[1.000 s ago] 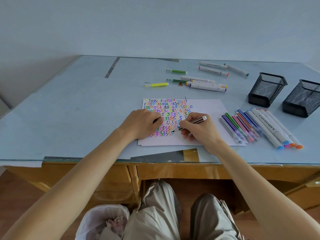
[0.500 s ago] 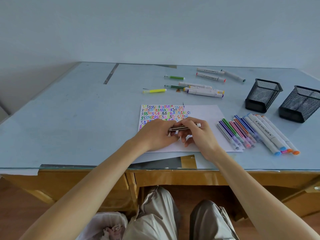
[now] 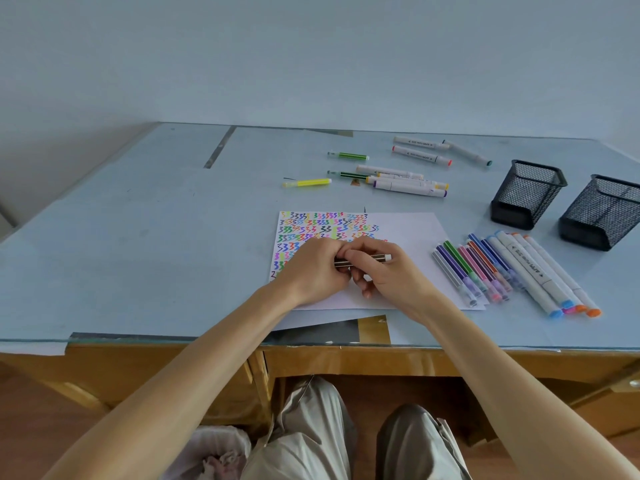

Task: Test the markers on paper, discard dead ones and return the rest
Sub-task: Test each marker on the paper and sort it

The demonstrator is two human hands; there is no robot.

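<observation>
A brown striped marker (image 3: pixel 375 258) lies level between both hands over the white test paper (image 3: pixel 408 233). My left hand (image 3: pixel 313 271) grips its left end and my right hand (image 3: pixel 384 275) holds its barrel; the white end sticks out to the right. Coloured zigzag scribbles (image 3: pixel 322 225) cover the paper's upper left. A row of several capped markers (image 3: pixel 502 271) lies right of the paper. Several more markers (image 3: pixel 398 180) lie scattered on the far side of the desk.
Two black mesh pen cups (image 3: pixel 526 194) (image 3: pixel 601 213) stand at the right. A yellow highlighter (image 3: pixel 308 183) lies beyond the paper. A bin with a white liner (image 3: pixel 221 452) sits on the floor by my left knee. The glass desk edge (image 3: pixel 138 339) runs in front.
My right hand stopped drawing on the paper and turned the brown marker level. My left hand came off the sheet and closed on the marker's tip end.
</observation>
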